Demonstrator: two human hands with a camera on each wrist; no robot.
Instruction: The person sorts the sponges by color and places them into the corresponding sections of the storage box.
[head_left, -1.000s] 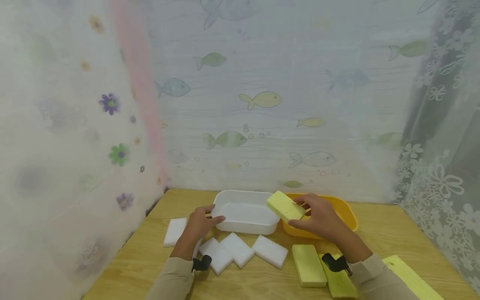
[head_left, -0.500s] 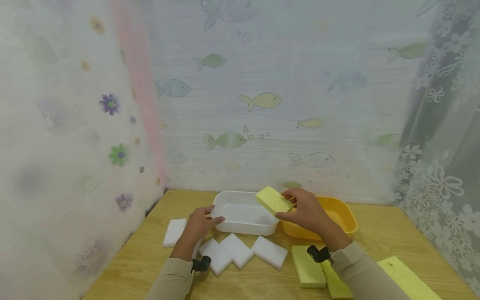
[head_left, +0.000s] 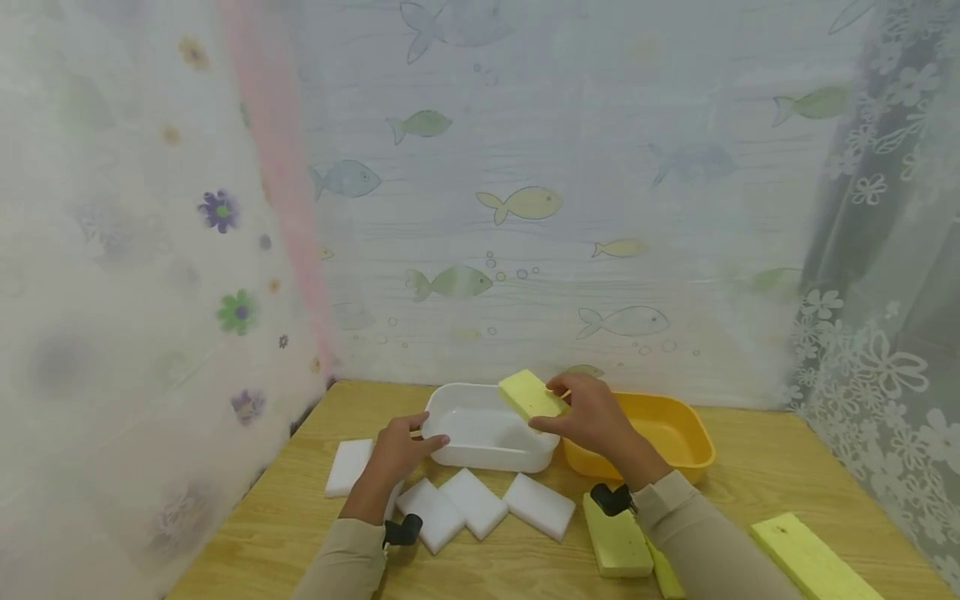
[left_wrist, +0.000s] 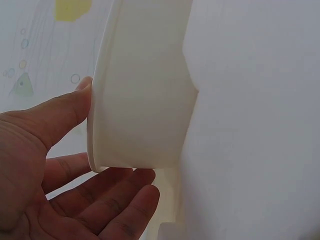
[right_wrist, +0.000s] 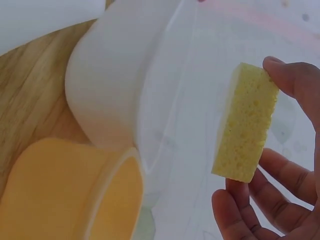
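- Left hand (head_left: 396,452) holds the white tub (head_left: 491,457) by its left end.
- Right hand (head_left: 594,418) pinches a yellow sponge (head_left: 527,397), raised and tilted above the white tub.
- An orange tub (head_left: 678,433) stands just beside it.
- White sponges (head_left: 542,506) and other yellow sponges (head_left: 621,542) lie nearer on the table (head_left: 517,571).

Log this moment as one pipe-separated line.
right hand: holds yellow sponge above white tub | left hand: grips white tub's left end | orange tub: beside white tub | white pads: on table
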